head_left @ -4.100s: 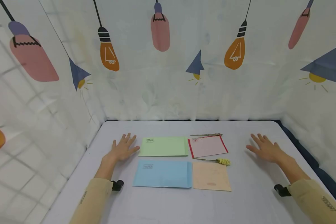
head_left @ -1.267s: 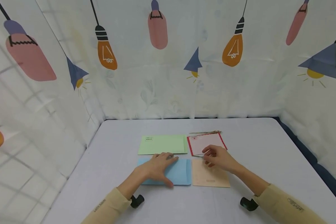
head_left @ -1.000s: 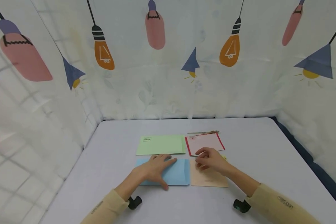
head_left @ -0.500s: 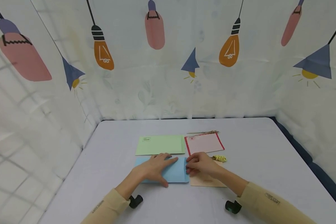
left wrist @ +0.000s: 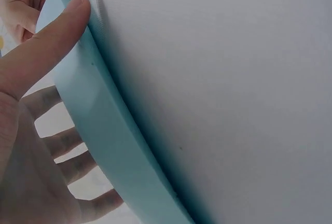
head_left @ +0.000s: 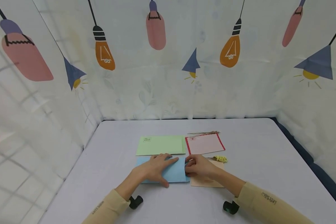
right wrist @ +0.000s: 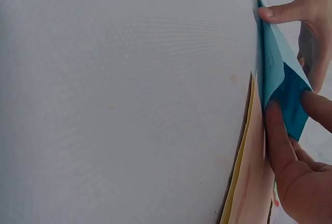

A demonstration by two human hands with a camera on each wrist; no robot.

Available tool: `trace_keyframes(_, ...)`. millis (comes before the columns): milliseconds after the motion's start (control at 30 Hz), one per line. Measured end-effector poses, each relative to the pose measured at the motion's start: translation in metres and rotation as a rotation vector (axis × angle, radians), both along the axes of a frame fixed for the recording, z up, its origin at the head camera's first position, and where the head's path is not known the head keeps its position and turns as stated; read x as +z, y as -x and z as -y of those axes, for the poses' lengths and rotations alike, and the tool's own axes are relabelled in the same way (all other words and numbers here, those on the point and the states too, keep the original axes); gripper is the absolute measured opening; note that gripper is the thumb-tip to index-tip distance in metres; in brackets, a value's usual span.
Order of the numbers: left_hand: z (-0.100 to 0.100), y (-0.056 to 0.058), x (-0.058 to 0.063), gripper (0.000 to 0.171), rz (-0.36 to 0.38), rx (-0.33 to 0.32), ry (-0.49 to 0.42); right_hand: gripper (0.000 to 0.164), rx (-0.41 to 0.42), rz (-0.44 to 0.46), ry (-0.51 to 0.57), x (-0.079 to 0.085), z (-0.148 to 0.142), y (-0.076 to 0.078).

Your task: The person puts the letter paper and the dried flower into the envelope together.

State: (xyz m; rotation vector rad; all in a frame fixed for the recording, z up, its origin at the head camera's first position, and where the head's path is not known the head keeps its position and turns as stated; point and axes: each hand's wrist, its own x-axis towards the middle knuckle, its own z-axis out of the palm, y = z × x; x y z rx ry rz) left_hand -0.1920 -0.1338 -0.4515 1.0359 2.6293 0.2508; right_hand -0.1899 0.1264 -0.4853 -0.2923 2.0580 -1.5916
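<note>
A white cloth backdrop [head_left: 162, 84], printed with hanging lamps and orange light bulbs [head_left: 104, 55], rises behind a white-covered table [head_left: 257, 165]. Two arms in beige sleeves [head_left: 106, 207] reach in from the bottom corners. On the middle of the table, directly in front of the person, lies a blue envelope [head_left: 175, 172], its long sides running left to right. A slightly smaller green envelope [head_left: 161, 145] lies just beyond it, and a pale pink card [head_left: 205, 144] with red edging sits to the green one's right. A tan paper rectangle [head_left: 205, 182] lies just right of the blue envelope, partly covered by an arm. The left hand [head_left: 158, 169] is spread over the blue envelope, fingers extended and thumb at the near edge. The right hand [head_left: 201, 168] has its fingers curled, gripping the blue envelope's right end; the right wrist view shows the mouth there parted on a darker blue inside. A yellow flower sprig [head_left: 221, 159] lies between the pink card and the tan paper, its bloom to the right, and a thin dried sprig [head_left: 212, 132] lies along the card's far edge. A small black device [head_left: 135, 202] projects from the left cuff, and another from the right.
</note>
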Motion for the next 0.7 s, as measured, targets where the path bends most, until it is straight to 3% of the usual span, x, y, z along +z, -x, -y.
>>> trace_keyframes(333,0.000,-0.002,0.002,0.104,0.013,0.019,-0.013,0.047,0.031,-0.025,-0.024,0.001,-0.004,0.000)
trace_keyframes(700,-0.003,-0.001,-0.001,0.103,-0.003,0.032,0.015,0.033,0.064,-0.127,-0.008,0.007,-0.035,-0.004)
